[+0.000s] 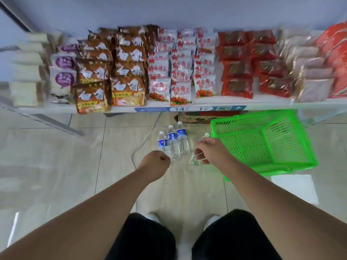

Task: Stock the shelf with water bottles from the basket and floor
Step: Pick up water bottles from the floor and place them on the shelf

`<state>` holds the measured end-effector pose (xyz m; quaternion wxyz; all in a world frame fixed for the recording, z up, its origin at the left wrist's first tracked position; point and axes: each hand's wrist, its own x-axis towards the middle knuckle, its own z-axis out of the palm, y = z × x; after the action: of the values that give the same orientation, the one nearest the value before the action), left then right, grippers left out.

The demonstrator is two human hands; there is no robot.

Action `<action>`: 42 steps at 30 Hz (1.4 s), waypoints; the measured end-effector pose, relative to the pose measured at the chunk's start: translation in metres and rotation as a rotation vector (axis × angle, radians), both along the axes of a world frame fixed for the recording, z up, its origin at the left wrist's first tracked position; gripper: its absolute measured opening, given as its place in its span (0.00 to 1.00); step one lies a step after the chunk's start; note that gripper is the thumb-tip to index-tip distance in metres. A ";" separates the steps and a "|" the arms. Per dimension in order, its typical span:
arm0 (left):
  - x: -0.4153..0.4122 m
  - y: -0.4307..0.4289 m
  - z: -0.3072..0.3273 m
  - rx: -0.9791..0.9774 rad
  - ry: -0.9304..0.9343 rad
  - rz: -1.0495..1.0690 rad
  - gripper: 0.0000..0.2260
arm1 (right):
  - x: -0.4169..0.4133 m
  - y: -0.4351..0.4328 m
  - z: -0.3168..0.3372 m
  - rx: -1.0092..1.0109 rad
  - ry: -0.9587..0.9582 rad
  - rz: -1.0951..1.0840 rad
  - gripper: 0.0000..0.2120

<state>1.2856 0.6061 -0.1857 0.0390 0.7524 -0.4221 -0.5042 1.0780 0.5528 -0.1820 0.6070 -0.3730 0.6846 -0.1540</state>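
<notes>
The right hand (210, 151) grips a tilted water bottle (195, 160) above the floor, just beside the left rim of the green basket (293, 139). Three more bottles (173, 143) stand together on the floor below the shelf's (225, 104) front edge. The left hand (156, 162) is a fist holding nothing, just beside them. Snack packets (169, 72) fill the shelf.

A pale blue-grey wall (187, 10) is seen behind a white shelf (262, 106) packed with snack packets (129, 72). The floor (56, 156) is laid with large glossy beige tiles, on which light is reflected. A cardboard box (193, 119) is tucked beneath the shelf.
</notes>
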 end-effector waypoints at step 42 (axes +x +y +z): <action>0.017 -0.068 -0.379 0.284 -0.071 0.392 0.16 | 0.006 -0.043 -0.277 -0.109 0.068 0.446 0.08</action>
<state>1.3027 0.5381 -0.5652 0.0151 0.8351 -0.1941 -0.5145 1.0842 0.5102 -0.4587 0.5817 -0.5523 0.5959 -0.0399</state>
